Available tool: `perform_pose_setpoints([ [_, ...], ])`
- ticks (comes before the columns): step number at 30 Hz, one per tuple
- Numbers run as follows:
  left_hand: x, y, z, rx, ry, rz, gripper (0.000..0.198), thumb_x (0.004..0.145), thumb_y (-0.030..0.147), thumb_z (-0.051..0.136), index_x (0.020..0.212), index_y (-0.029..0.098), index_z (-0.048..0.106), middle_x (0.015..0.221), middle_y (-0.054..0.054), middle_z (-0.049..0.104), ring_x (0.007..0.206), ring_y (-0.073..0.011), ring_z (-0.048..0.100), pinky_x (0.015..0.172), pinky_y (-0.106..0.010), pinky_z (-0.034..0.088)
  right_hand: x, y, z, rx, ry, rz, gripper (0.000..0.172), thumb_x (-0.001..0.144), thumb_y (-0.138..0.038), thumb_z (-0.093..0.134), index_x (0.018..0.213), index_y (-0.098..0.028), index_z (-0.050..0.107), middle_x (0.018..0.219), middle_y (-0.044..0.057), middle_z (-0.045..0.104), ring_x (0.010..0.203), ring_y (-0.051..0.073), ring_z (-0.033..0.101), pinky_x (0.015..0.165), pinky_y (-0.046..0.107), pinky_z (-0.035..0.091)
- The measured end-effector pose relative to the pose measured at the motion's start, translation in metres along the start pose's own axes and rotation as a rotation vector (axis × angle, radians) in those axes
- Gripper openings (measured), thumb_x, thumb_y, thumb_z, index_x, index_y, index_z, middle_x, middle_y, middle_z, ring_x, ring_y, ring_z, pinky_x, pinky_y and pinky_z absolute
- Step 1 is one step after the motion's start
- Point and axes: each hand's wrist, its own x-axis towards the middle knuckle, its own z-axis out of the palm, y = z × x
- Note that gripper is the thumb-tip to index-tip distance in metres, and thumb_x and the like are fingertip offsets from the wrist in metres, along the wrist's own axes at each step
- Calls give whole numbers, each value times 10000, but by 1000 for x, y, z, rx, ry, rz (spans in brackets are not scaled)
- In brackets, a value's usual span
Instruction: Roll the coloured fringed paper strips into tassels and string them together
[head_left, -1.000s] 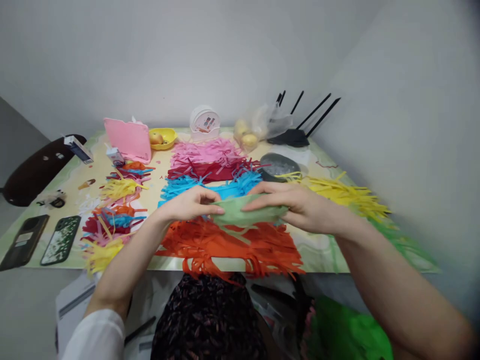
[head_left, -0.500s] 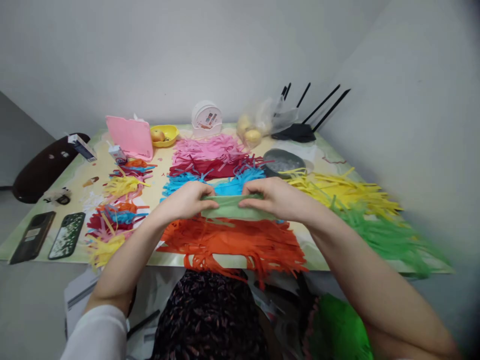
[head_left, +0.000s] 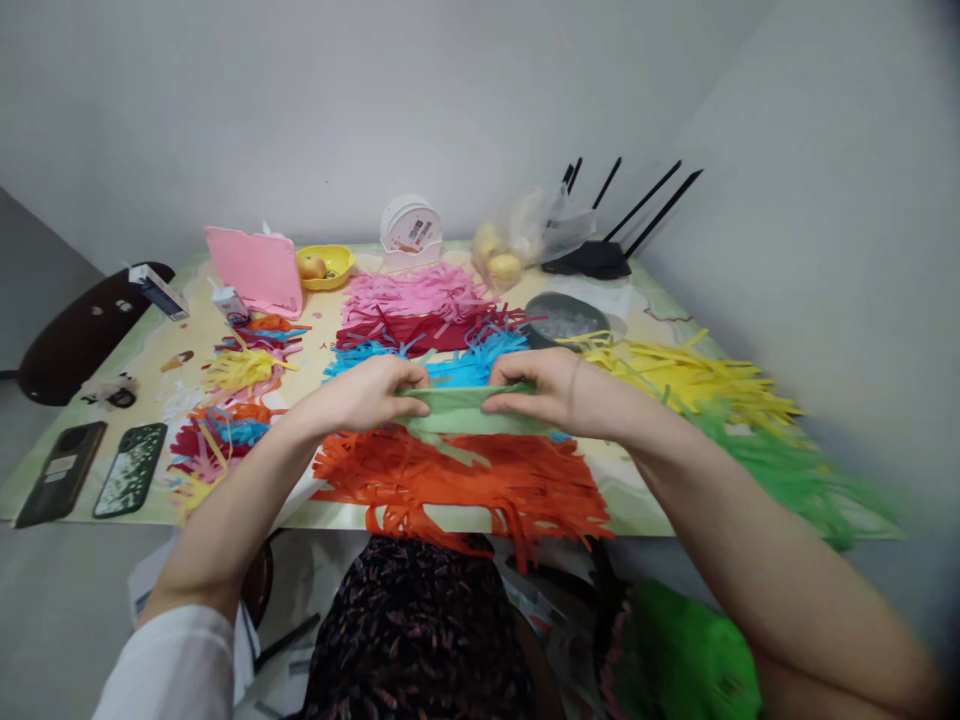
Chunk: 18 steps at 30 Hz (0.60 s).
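Observation:
My left hand (head_left: 386, 392) and my right hand (head_left: 544, 388) pinch the upper edge of a light green fringed tissue paper sheet (head_left: 457, 412) between thumbs and fingers. The sheet is stretched level between them, a strip of it hanging down. Below it lies orange fringed paper (head_left: 457, 475), some strips drooping over the table's front edge. Just beyond my hands is blue fringed paper (head_left: 487, 360), then dark red fringed paper (head_left: 409, 333) and pink fringed paper (head_left: 420, 295). On the right are yellow fringed paper (head_left: 690, 375) and darker green fringed paper (head_left: 787, 475).
Small multicoloured paper bundles (head_left: 225, 430) lie at left, near two phones or phone cases (head_left: 131, 470). Behind stand a pink tablet case (head_left: 255, 270), a yellow bowl (head_left: 337, 265) and a white round holder (head_left: 411, 235). A black router (head_left: 589, 260) sits at back right.
The light green paper stays pinched between both hands, with a loose strip now hanging in front of the orange paper. The whole view has shifted slightly.

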Motion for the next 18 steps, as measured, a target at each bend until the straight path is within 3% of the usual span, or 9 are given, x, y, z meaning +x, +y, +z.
perform_pose_setpoints([
  [8,-6,11,3,63,136,-18,104,772,260,648,803,161,656,684,20,618,642,-131,520,608,-227,345,-1,1,-1,-19,49,-62,209,824,-338,649,692,-195,571,733,13,633,676,154,551,642,253,384],
  [18,3,11,10,1,105,54,197,811,323,640,725,150,604,648,33,568,618,-111,477,601,-226,313,-12,-13,-5,-113,73,8,123,869,-274,578,769,-203,575,683,-3,624,593,136,526,580,238,335],
])
